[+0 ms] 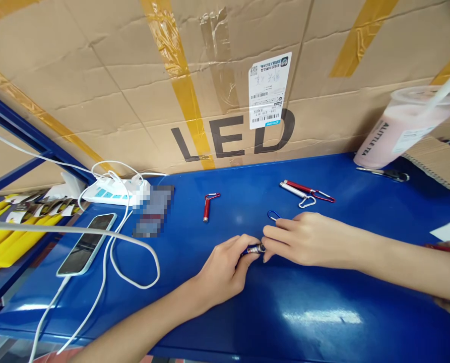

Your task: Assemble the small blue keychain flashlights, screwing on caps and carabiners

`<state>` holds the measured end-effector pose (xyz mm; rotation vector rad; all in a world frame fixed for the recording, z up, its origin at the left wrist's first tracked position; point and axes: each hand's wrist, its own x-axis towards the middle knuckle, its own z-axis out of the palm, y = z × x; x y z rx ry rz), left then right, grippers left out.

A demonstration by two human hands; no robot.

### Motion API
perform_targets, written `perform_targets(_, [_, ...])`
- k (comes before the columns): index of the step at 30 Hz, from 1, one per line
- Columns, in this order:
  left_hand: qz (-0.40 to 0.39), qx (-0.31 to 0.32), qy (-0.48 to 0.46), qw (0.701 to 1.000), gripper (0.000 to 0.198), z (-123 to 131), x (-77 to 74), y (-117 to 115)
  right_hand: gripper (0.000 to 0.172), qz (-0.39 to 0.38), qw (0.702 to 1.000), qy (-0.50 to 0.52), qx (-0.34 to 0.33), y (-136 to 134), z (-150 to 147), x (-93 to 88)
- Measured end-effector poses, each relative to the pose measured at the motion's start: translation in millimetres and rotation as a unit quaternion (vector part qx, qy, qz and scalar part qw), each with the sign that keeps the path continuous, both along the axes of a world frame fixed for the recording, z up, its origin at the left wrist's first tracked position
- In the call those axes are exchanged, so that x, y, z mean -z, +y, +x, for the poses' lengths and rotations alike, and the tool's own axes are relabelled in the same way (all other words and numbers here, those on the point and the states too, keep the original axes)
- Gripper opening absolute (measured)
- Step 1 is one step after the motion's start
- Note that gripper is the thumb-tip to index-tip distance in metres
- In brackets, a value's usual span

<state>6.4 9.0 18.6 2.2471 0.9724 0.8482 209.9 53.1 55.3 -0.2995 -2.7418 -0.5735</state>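
Observation:
My left hand point(225, 269) is closed, thumb and fingers pinching a small blue keychain flashlight point(253, 249) with a printed label. My right hand point(304, 239) is closed at the flashlight's right end, its fingertips meeting it there. A blue carabiner clip point(273, 215) sticks out above the right fingers; whether it joins the flashlight is hidden. Behind the right hand lie a silver keychain flashlight point(293, 189) and a red one point(298, 186), side by side with their clips. Another red keychain flashlight point(206, 209) rests farther left, its clip folded sideways.
A large cardboard box point(134, 91) walls off the back of the blue table point(217, 322). On the left are a phone point(86, 247), looping white cables point(113, 252) and a power strip point(109, 191). A drink cup point(389, 131) leans at the right, beside keys point(389, 174).

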Motion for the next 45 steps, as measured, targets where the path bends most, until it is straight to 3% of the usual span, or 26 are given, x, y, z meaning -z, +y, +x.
perform_targets(3, [0.010, 0.019, -0.007, 1.000, 0.008, -1.4, 4.1, 0.1, 0.034, 0.000, 1.000, -0.018, -0.013, -2.9, -2.6, -3.5])
perform_targets(5, [0.057, 0.031, -0.007, 0.998, 0.012, -2.0, 7.4, -0.1, 0.030, -0.027, 0.999, -0.020, -0.022, -5.3, -2.7, -2.6])
perform_targets(9, [0.161, 0.029, 0.010, 0.987, 0.017, -1.2, 9.7, -2.0, 0.032, -0.162, 0.986, 0.039, -0.012, -13.0, -3.7, 4.4])
perform_targets(12, [0.219, 0.017, 0.035, 0.975, 0.020, 0.2, 8.0, -4.2, 0.033, -0.308, 0.945, 0.110, 0.026, -22.0, -7.9, 7.8])
perform_targets(14, [0.249, 0.023, 0.058, 0.967, 0.021, 1.1, 7.1, -5.3, 0.033, -0.462, 0.875, 0.130, 0.063, -27.8, -10.7, 7.7])
perform_targets(17, [0.271, 0.055, 0.086, 0.957, 0.024, 2.2, 6.8, -5.6, 0.034, -0.706, 0.685, 0.089, 0.159, -33.6, -12.2, 6.5])
perform_targets(19, [0.275, 0.076, 0.096, 0.954, 0.025, 2.3, 7.0, -4.7, 0.037, -0.794, 0.571, 0.071, 0.198, -34.4, -11.4, 6.4])
perform_targets(21, [0.269, 0.077, 0.103, 0.954, 0.026, 1.8, 7.1, -3.4, 0.041, -0.833, 0.509, 0.094, 0.197, -32.8, -10.0, 7.0])
perform_targets(24, [0.240, 0.065, 0.099, 0.964, 0.023, 0.8, 7.4, -1.9, 0.046, -0.863, 0.460, 0.119, 0.171, -27.8, -7.7, 8.3])
perform_targets(28, [0.189, 0.047, 0.060, 0.979, 0.012, 0.9, 8.9, -2.2, 0.049, -0.874, 0.450, 0.120, 0.139, -23.5, -5.2, 9.5])
perform_targets(32, [0.153, 0.030, 0.046, 0.987, 0.010, 1.2, 10.0, -2.1, 0.052, -0.852, 0.485, 0.125, 0.151, -22.9, -3.3, 5.9])
perform_targets(35, [0.130, 0.002, 0.049, 0.990, 0.011, 0.0, 9.7, 0.0, 0.051, -0.807, 0.547, 0.117, 0.192, -16.6, 4.2, -2.7])
perform_targets(39, [0.104, -0.032, 0.033, 0.994, 0.011, -1.0, 8.6, 2.3, 0.045, -0.656, 0.687, 0.051, 0.310, 0.3, 30.2, -16.0])
perform_targets(40, [0.096, -0.034, 0.025, 0.994, 0.011, -0.9, 8.6, 2.1, 0.043, -0.620, 0.702, 0.019, 0.350, 4.0, 38.1, -18.4])
perform_targets(45, [0.064, -0.029, 0.030, 0.997, 0.014, -0.3, 13.4, -1.3, 0.043, -0.593, 0.671, -0.058, 0.442, 7.0, 69.5, -23.7])
